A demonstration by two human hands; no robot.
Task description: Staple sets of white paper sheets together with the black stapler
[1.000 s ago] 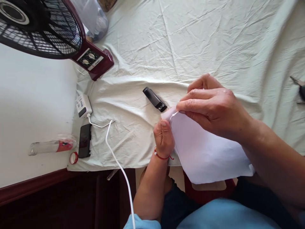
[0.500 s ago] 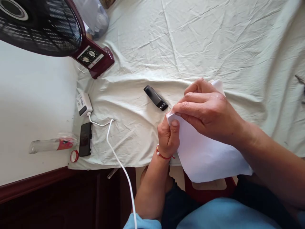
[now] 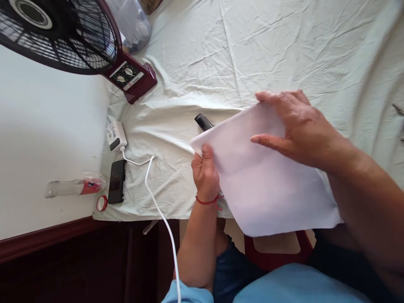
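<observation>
Unfolded now — one white cloth (image 3: 265, 185), left hand (image 3: 205, 174) fingers pinching it, right hand (image 3: 299, 126) flat, open.

A wrinkled pale cloth (image 3: 252, 46) covers the table (image 3: 47, 139). To the left of the cloth the white table top is bare, with a dark red wooden edge. Below this edge is dark floor (image 3: 78, 273). Soft daylight falls on the cloth.

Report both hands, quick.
Left hand: closed, pinching the white sheet at its corner.
Right hand: open, flat on the sheet.
</observation>
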